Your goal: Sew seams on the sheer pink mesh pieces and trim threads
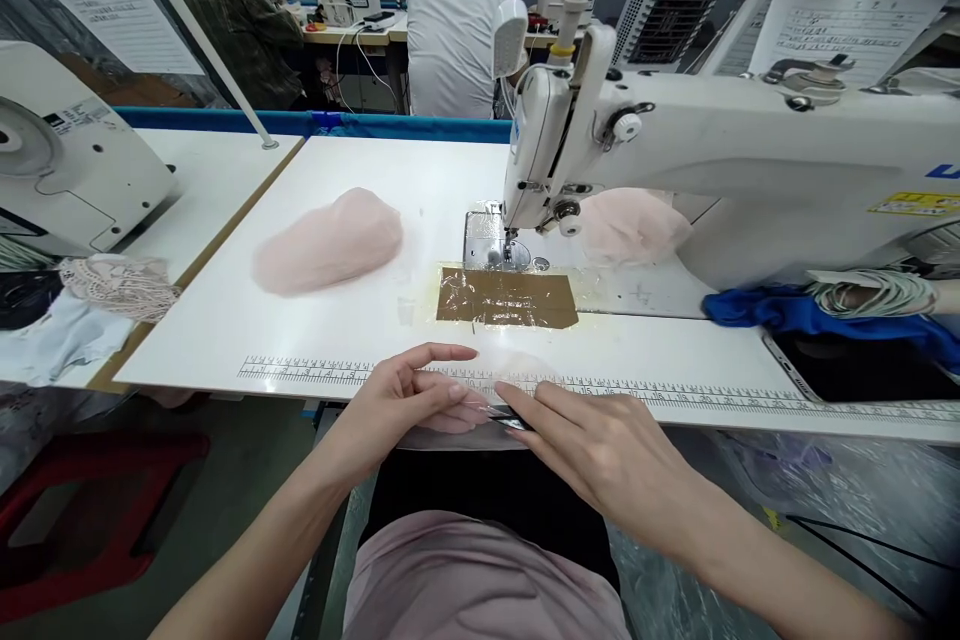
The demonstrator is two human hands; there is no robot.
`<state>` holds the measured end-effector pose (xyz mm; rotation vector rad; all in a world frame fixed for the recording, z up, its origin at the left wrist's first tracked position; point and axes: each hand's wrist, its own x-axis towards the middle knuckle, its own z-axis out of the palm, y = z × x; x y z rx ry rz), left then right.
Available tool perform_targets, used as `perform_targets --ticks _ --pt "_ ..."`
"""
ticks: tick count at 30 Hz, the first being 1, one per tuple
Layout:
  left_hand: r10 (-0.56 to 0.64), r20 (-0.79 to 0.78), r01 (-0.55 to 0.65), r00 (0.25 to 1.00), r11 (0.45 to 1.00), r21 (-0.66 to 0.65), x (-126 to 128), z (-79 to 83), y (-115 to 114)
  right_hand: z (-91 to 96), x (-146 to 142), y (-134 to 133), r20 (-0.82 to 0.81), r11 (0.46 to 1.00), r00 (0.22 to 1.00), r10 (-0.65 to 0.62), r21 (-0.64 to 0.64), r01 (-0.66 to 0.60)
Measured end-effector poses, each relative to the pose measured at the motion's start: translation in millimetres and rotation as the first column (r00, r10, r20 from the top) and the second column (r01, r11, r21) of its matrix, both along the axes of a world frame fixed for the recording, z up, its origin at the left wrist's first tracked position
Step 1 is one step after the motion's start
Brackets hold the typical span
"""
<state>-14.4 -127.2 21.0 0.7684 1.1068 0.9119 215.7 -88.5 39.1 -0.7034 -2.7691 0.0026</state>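
At the table's front edge my left hand (412,395) pinches a thin, see-through pale pink piece of fabric (450,438) between thumb and fingers, its index finger stretched out above. My right hand (600,435) is closed around small dark thread snips (511,418), whose metal tips point left to the fabric by my left fingertips. Part of the snips is hidden under the right fingers. Beyond both hands stands a white sewing machine (544,160), its presser foot (511,250) over the metal needle plate (480,235).
One pink sheer piece (334,240) lies left of the needle, another pink piece (634,225) under the machine arm. Brown tape (506,298) and a printed ruler (300,370) mark the table. A phone (862,365) and blue cloth (780,315) lie right. Two people sit beyond.
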Motion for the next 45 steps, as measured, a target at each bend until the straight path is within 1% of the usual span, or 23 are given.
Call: perform_targets --ticks 4,10,12,13,14,15,16,18,20,22,24,27,30,33,36,39,41,43,45 --pt "0.010 0.009 -0.010 1.000 1.000 -0.004 0 0.4 0 1.6 -4 0 -0.027 1.000 1.000 0.003 0.020 -0.002" --pt "0.021 0.043 -0.020 0.999 1.000 -0.005 1 0.4 1 2.3 -5 -1 -0.035 1.000 0.999 -0.008 -0.006 0.008" --pt "0.022 0.052 -0.021 0.998 1.000 -0.011 2 0.6 1 2.2 -4 -1 -0.060 0.998 0.998 -0.030 -0.049 0.027" --pt "0.021 0.053 -0.021 0.998 1.000 -0.014 2 0.9 0 2.1 -4 -1 -0.089 0.994 0.995 -0.049 -0.099 0.041" --pt "0.017 0.051 -0.016 0.999 1.000 -0.018 3 1.2 0 2.1 -4 0 -0.125 0.983 0.989 -0.075 -0.177 0.052" --pt "0.012 0.046 -0.011 0.999 1.000 -0.021 3 1.5 0 1.9 -5 1 -0.166 0.959 0.980 -0.108 -0.277 0.059" --pt "0.004 0.041 -0.003 0.999 1.000 -0.022 4 1.9 1 1.5 -7 2 -0.205 0.921 0.968 -0.145 -0.385 0.056" --pt "-0.006 0.034 0.006 0.999 1.000 -0.022 4 2.7 1 0.1 -11 6 -0.250 0.816 0.945 -0.209 -0.577 0.027" --pt "0.000 0.037 0.000 0.999 1.000 -0.006 4 3.3 1 -1.8 -15 10 -0.254 0.719 0.934 -0.252 -0.695 0.006" --pt "0.011 0.042 -0.012 0.999 1.000 0.025 3 3.3 0 -3.2 -17 13 -0.250 0.659 0.926 -0.282 -0.752 -0.002" --pt "0.003 0.038 -0.005 0.999 0.999 0.051 3 2.4 -2 -3.4 -19 13 -0.258 0.633 0.916 -0.306 -0.774 -0.006" --pt "-0.010 0.026 0.008 1.000 0.998 0.062 3 -1.0 -5 -2.4 -21 13 -0.272 0.615 0.906 -0.324 -0.788 -0.017" --pt "0.038 0.017 -0.039 0.999 0.997 0.070 6 -5.0 -5 -2.1 -23 12 -0.267 0.597 0.901 -0.341 -0.802 -0.011" --pt "0.079 0.016 -0.080 0.997 0.994 0.080 7 -7.5 -5 -3.4 -24 12 -0.271 0.604 0.901 -0.339 -0.797 -0.012" --pt "0.088 0.025 -0.089 0.996 0.993 0.078 8 -8.3 -4 -5.1 -24 13 -0.275 0.629 0.905 -0.325 -0.778 -0.010" --pt "0.122 0.034 -0.124 0.992 0.989 0.083 9 -7.8 -4 -6.7 -22 13 -0.298 0.659 0.902 -0.313 -0.751 -0.020" --pt "0.155 0.036 -0.157 0.987 0.984 0.087 9 -7.1 -4 -8.5 -19 12 -0.347 0.712 0.893 -0.286 -0.701 -0.044" --pt "0.179 0.035 -0.182 0.983 0.980 0.087 10 -6.4 -4 -11.2 -14 11 -0.402 0.799 0.887 -0.229 -0.598 -0.064" --pt "0.190 0.031 -0.192 0.981 0.978 0.086 10 -5.7 -3 -14.4 -9 8 -0.430 0.897 0.891 -0.144 -0.438 -0.066"
